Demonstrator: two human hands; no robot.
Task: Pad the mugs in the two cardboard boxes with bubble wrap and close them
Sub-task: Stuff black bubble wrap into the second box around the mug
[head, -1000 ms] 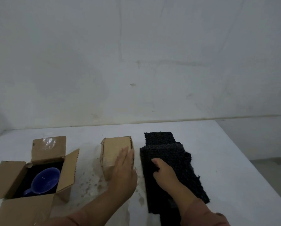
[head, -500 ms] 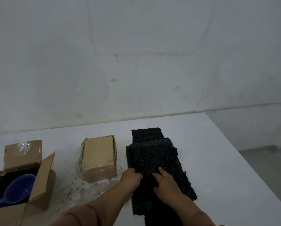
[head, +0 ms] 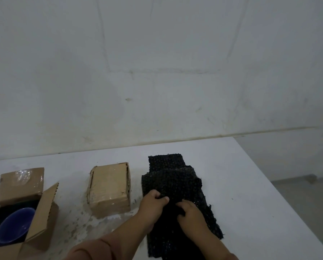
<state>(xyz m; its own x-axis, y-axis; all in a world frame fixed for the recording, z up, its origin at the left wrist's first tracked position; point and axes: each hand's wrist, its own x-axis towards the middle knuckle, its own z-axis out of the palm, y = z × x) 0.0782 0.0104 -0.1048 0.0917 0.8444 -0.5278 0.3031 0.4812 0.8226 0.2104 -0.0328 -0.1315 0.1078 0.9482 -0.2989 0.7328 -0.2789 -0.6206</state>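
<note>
A stack of black bubble wrap sheets (head: pixel 172 181) lies on the white table right of centre. My left hand (head: pixel 152 204) pinches the top sheet at its left edge, fingers curled into it. My right hand (head: pixel 189 212) lies on the wrap just to the right, fingertips digging into the same sheet. A closed cardboard box (head: pixel 110 188) stands left of the wrap. At the far left an open cardboard box (head: pixel 42 212) with raised flaps holds a blue mug (head: pixel 12 228) on dark padding.
The white table (head: pixel 241 194) ends at a right edge, with floor beyond it. A grey wall runs along the table's back. Stains mark the tabletop in front of the closed box.
My left hand left the closed box and moved right onto the bubble wrap. Both hands now bunch the top sheet. The view has shifted right, pushing the open box toward the frame edge.
</note>
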